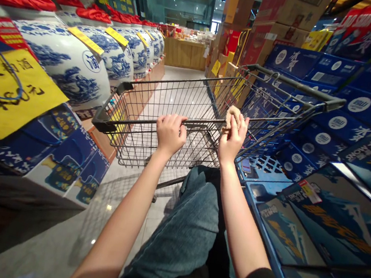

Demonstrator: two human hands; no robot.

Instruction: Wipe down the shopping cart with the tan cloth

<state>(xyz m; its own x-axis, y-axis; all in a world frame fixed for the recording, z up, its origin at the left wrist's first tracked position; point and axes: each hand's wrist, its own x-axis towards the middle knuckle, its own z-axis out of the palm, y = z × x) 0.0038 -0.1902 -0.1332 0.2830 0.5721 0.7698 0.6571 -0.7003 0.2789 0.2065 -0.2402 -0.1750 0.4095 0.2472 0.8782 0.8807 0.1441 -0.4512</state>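
At the centre of the frame, here's the wire shopping cart [105, 125], straight ahead of both my hands, its near bar [205, 122] running side to side and rising slightly rightward. My left hand [171, 134] is curled closed over that bar; my right hand [233, 139] is closed too, bunching a tan cloth [232, 112] against it. So the cloth is in my right hand, well apart from the left, its long axis hard to tell, all crumpled. Neither hand is clearly nearer the bar: both are touching it. The count: one cart, one cloth, two hands. Upper left, I make out at least five white-and-blue jars [68, 57]; on the right, blue boxes [360, 103], too many overlapping to count.
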